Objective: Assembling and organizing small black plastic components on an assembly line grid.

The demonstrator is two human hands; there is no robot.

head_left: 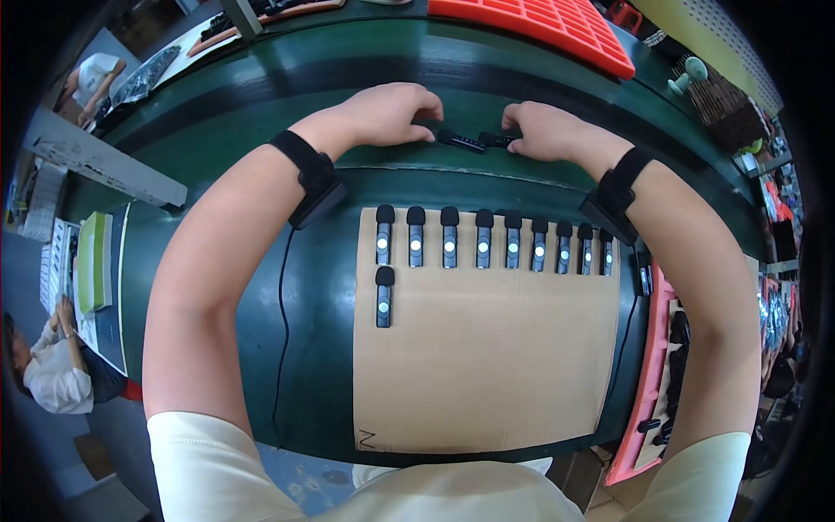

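Black microphones (461,141) lie between the left hand (391,115) and right hand (546,132).

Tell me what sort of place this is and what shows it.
Most likely a factory assembly or packing workshop: small black microphones lie in rows on a cardboard sheet, a red compartmented tray sits beyond, and a co-worker is busy at left.

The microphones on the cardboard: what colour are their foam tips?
The foam tips are black, clearest in the head view.
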